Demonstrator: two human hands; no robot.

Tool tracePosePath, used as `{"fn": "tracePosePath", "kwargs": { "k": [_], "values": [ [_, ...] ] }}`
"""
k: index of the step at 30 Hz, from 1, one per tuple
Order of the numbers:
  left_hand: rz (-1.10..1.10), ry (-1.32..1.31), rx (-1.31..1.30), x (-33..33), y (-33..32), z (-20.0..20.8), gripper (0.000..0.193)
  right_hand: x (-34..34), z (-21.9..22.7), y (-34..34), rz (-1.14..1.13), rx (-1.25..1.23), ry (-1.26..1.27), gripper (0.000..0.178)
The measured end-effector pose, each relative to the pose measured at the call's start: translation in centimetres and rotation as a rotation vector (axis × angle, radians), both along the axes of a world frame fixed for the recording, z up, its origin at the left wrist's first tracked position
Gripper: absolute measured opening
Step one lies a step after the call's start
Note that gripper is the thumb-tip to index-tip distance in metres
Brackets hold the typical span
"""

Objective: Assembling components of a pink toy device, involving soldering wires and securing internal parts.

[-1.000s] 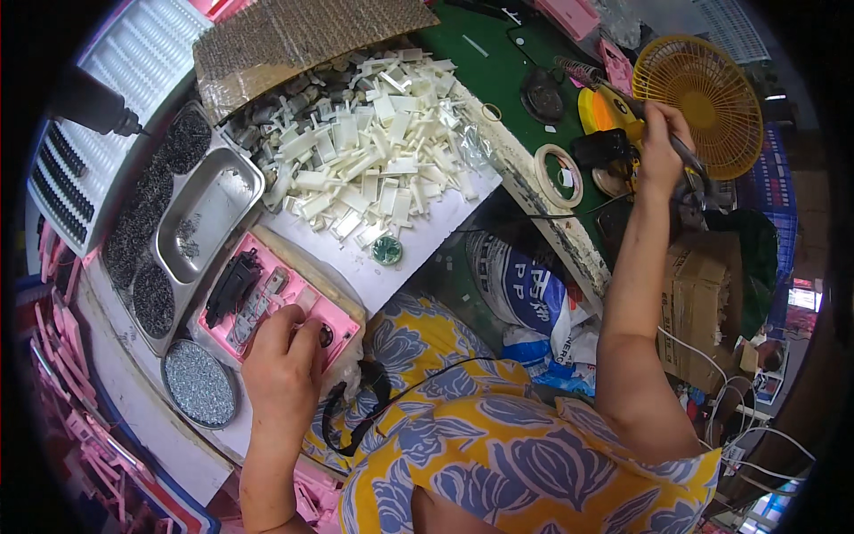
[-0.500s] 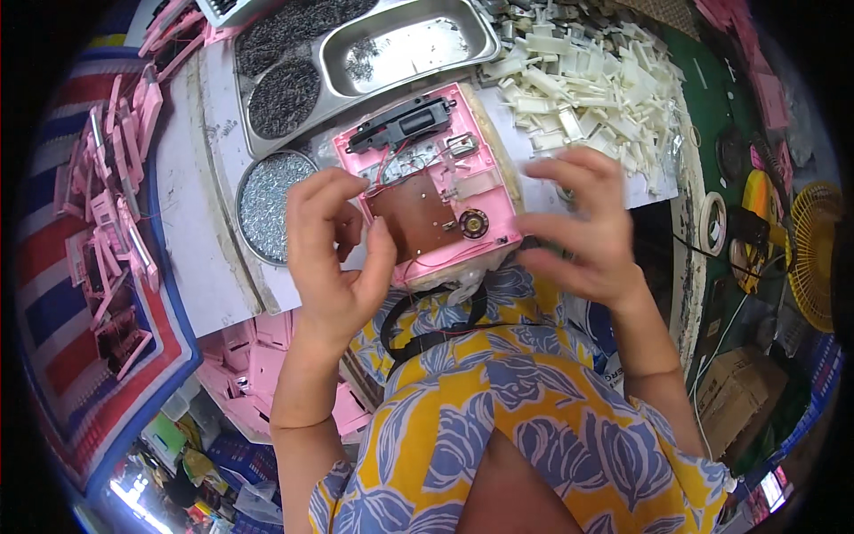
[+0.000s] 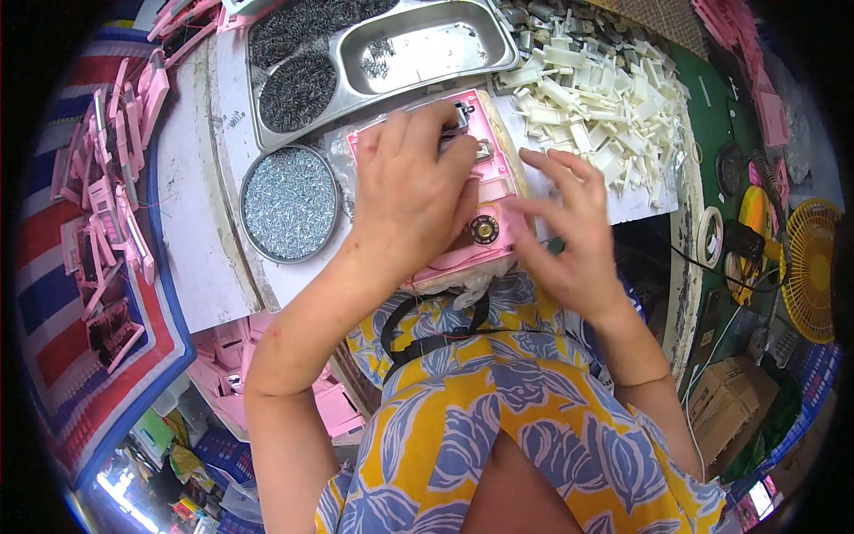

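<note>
A pink plastic casing (image 3: 506,166) with its inside facing up lies on a pad on the table before me. My left hand (image 3: 411,182) is laid across it, fingers curled down over the spot of a black plastic module (image 3: 461,116), which is mostly covered. What the fingertips grip is hidden. A small round speaker-like part (image 3: 484,230) shows at the casing's near right, right of my left wrist. My right hand (image 3: 574,236) hovers at the casing's right edge, fingers spread and empty.
A round tin of small silver screws (image 3: 289,205) stands left of the casing. Behind it is a metal tray (image 3: 427,84) with black springs. White plastic pieces (image 3: 587,107) are heaped at the back right. Pink parts (image 3: 107,205) lie on a striped cloth at far left.
My left hand has moved from the casing's left edge up and right over its inside, covering the black module and brown board. My right hand stays beside the casing, fingers still apart.
</note>
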State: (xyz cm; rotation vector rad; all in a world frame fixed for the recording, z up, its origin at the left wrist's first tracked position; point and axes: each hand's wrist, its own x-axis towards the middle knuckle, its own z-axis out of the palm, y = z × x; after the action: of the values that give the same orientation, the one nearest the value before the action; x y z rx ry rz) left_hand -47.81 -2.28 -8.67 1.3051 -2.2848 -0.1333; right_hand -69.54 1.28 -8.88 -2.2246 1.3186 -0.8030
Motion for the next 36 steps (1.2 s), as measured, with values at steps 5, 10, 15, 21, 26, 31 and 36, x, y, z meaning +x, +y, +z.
{"fn": "tracePosePath", "kwargs": {
  "k": [5, 10, 15, 21, 26, 31, 36],
  "values": [
    [-0.058, -0.014, -0.046, 1.3, -0.5, 0.1, 0.026, 1.3, -0.8, -5.5, -0.041, -0.043, -0.083, 0.011],
    [-0.275, 0.005, -0.282, 2.8, -1.6, -1.1, 0.022, 2.8, -0.2, -7.3, -0.006, -0.054, 0.21, 0.025],
    [-0.467, -0.106, -0.215, 3.5, -2.9, -0.7, 0.02, 3.4, 0.8, -7.1, 0.024, -0.133, 0.391, 0.024],
    [-0.572, -0.14, -0.359, 4.5, -4.2, -0.8, 0.011, 4.4, 1.5, -7.0, -0.009, -0.126, 0.467, 0.018],
    [-0.552, -0.189, -0.433, 5.0, -4.0, -1.1, 0.012, 4.4, 1.0, -6.6, -0.029, -0.141, 0.429, 0.019],
    [-0.522, -0.172, -0.439, 5.4, -3.4, -1.6, 0.018, 3.5, 0.7, -7.2, -0.062, 0.132, 0.236, 0.016],
    [-0.446, -0.226, -0.43, 5.3, -2.8, -1.5, 0.02, 4.6, 1.2, -7.6, 0.088, -0.11, 0.557, 0.015]
  ]
}}
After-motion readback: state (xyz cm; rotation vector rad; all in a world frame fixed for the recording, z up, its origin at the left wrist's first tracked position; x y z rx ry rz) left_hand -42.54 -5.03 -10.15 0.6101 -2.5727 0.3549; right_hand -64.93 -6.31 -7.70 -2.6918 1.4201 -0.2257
